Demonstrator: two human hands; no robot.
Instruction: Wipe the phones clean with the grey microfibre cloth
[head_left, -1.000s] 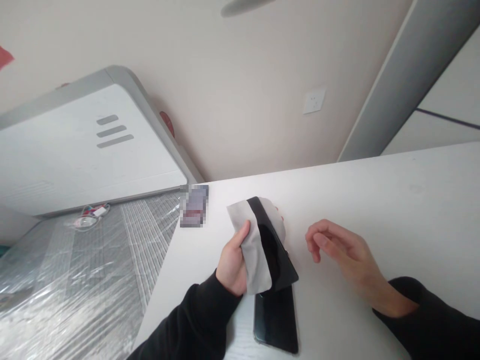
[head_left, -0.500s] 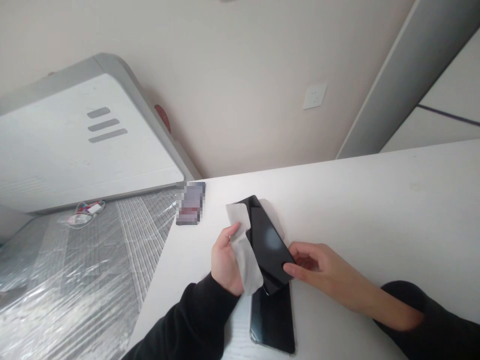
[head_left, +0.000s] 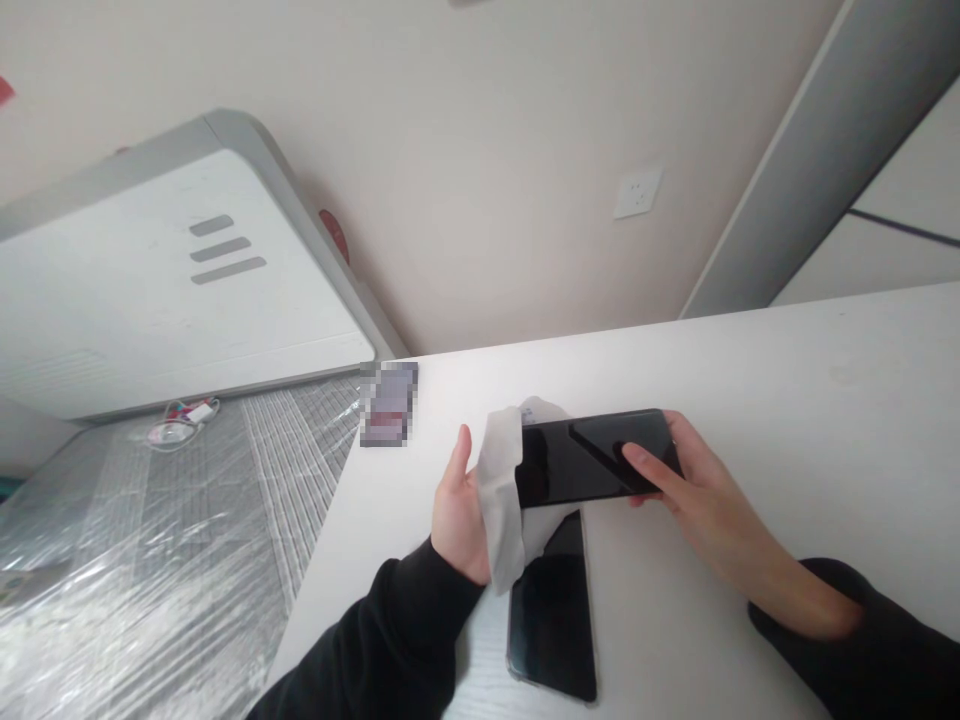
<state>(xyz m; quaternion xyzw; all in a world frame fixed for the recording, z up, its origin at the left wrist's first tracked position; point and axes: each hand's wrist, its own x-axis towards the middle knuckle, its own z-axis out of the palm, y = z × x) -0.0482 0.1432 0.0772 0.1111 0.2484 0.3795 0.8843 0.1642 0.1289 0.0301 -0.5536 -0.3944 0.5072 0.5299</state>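
A black smartphone (head_left: 592, 460) is held up lengthwise, nearly level, above the table. My right hand (head_left: 694, 475) grips its right end, thumb on the dark screen and fingers behind. Around the phone's left end folds a light grey cloth (head_left: 502, 500), part of it hanging down and part showing behind the phone. My left hand (head_left: 461, 520) holds the cloth from the left, its thumb raised and its other fingers hidden behind the fabric. Below them a second smartphone (head_left: 553, 620) in a clear case lies screen up on the white table (head_left: 675, 620).
A small pixelated item (head_left: 388, 405) lies at the table's back left corner. On the left is a bed (head_left: 172, 520) under clear plastic, with a white and grey headboard (head_left: 150, 290) and a coiled cable (head_left: 176, 428). A wall socket (head_left: 637, 192) is above the table.
My right hand has turned the phone from a steep slant to nearly level, moving its right end up and right. The cloth now wraps its left end. My left thumb has lifted off the cloth.
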